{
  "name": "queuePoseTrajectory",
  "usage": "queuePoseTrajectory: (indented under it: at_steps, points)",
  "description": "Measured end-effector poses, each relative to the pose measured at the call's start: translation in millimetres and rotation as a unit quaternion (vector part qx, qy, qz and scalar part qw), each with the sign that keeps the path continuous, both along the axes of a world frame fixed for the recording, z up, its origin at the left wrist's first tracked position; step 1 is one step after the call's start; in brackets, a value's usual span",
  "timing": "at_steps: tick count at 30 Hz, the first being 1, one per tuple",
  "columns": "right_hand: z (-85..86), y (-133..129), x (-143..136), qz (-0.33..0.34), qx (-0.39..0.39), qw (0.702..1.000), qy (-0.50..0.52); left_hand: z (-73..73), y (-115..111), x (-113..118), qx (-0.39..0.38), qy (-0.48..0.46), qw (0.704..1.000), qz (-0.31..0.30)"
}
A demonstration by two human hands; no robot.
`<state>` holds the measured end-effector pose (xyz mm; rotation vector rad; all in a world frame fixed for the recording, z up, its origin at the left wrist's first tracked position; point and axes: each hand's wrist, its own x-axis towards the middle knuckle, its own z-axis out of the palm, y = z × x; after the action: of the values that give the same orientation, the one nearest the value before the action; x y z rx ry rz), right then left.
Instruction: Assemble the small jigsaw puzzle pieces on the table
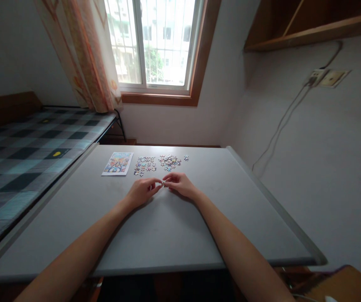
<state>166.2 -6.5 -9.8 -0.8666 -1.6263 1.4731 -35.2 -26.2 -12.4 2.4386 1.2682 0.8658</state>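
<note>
Colorful printed sheet (118, 164): its lettering is too small to read.

Looks from the head, close above the near edge of the desk (167, 235), facing forward and down, wide enough to include both far corners and the window (164, 46).

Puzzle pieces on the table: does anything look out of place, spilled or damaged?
Nothing looks spilled, and no damage shows at this size. The only slight oddity is a small cluster sitting apart, just right of the loose heap; it may be deliberate.
</note>
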Motion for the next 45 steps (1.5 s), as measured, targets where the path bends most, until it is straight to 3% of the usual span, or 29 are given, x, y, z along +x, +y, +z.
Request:
queuePoseTrajectory:
  at_steps: [17,21,27,45]
  points:
    - [-1.8,1.0,0.7,-0.004,-0.032,0.999,0.003,1.3,-1.4,0.2,-0.007,0.001,1.000,-0.009]
    - [-0.4,1.6,0.4,-0.013,-0.013,1.000,-0.009,0.6,-0.7,-0.1,0.006,0.005,1.000,0.000]
    - [-1.3,3.1,0.5,-0.028,-0.001,1.000,-0.009,-0.4,1.9,-2.7,0.039,0.006,0.997,0.064]
    - [-7.2,5.0,2.1,-0.068,0.068,0.993,-0.065,0.7,1.4,-1.6,0.023,0.012,0.997,0.068]
